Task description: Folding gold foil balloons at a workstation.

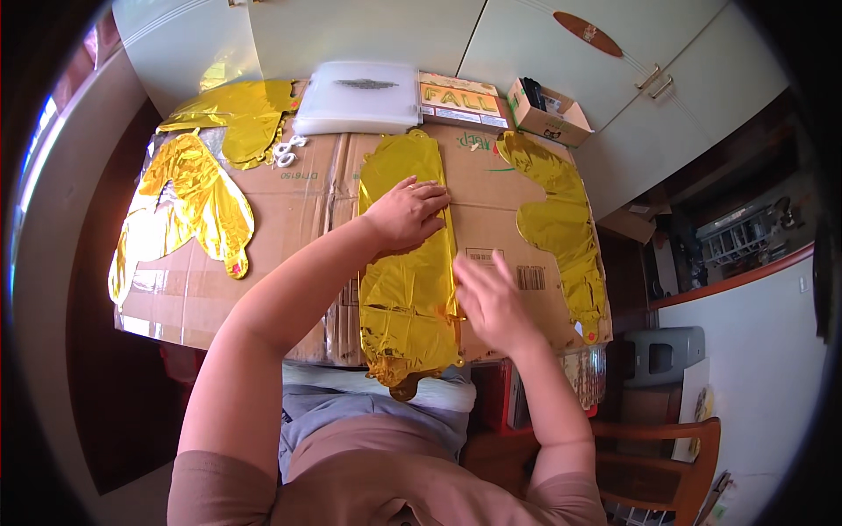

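On the counter [289, 289] before me lies a flat foil balloon [408, 263], my left hand [405, 213] pressed on its upper half, my right hand [491, 302] at its right edge. 2 more foil balloons [189, 206] lie to the left, 1 [561, 219] to the right. Behind them sit a plastic case [360, 96], a packet [460, 101] and an open box [548, 112].

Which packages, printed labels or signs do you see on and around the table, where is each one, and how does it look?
Flat printed package: far table edge, right of the white plastic box; rectangular, orange and tan.
Small open cardboard box: far right corner; brown, dark items inside.
Barcode label: printed on the flattened cardboard, just above the right hand; black bars.
Oval plaque: on the cabinet door; reddish-brown.
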Tool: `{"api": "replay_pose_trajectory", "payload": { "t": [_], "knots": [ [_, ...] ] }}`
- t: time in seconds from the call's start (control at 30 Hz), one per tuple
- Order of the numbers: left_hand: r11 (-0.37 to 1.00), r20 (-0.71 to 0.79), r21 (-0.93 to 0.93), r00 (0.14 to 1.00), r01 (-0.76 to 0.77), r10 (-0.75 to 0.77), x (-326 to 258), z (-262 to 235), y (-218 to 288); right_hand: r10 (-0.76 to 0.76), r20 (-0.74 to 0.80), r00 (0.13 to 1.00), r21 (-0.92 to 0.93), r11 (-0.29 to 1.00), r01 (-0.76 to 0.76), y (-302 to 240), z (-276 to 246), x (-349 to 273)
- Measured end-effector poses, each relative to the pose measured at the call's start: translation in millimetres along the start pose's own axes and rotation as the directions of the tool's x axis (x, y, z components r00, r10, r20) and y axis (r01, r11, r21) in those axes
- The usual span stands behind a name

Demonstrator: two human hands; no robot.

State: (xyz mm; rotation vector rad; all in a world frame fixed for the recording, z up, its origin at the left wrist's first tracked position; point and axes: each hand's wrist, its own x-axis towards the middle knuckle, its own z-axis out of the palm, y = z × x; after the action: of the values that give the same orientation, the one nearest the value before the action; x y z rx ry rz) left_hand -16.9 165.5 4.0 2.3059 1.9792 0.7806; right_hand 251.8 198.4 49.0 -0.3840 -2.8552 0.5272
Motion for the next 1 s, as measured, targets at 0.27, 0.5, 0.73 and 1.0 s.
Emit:
{"api": "replay_pose_trajectory", "payload": {
  "t": [0.27, 0.5, 0.73, 1.0],
  "knots": [
    [1.000, 0.011, -0.019, 1.000, 0.014, -0.014, 2.0, 0.4, -0.2, -0.009, -0.204, 0.979, -0.397, 0.915, -0.074, 51.4, 38.9, 89.2],
    [0.999, 0.035, -0.016, 0.999, 0.031, -0.030, -0.9, 1.3, -3.9, -0.105, -0.115, 0.988, -0.503, 0.864, 0.033, 31.2, 28.9, 54.4],
    [1.000, 0.020, -0.024, 1.000, 0.000, 0.000, 0.5, 3.3, -6.9, -0.204, 0.013, 0.979, -0.542, 0.822, 0.178, -8.2, 15.4, -14.6],
    [1.000, 0.026, -0.014, 1.000, 0.000, 0.000, 0.7, 1.7, -4.2, -0.208, 0.084, 0.975, -0.479, 0.849, 0.223, -32.2, 6.3, -57.6]
  ]
}}
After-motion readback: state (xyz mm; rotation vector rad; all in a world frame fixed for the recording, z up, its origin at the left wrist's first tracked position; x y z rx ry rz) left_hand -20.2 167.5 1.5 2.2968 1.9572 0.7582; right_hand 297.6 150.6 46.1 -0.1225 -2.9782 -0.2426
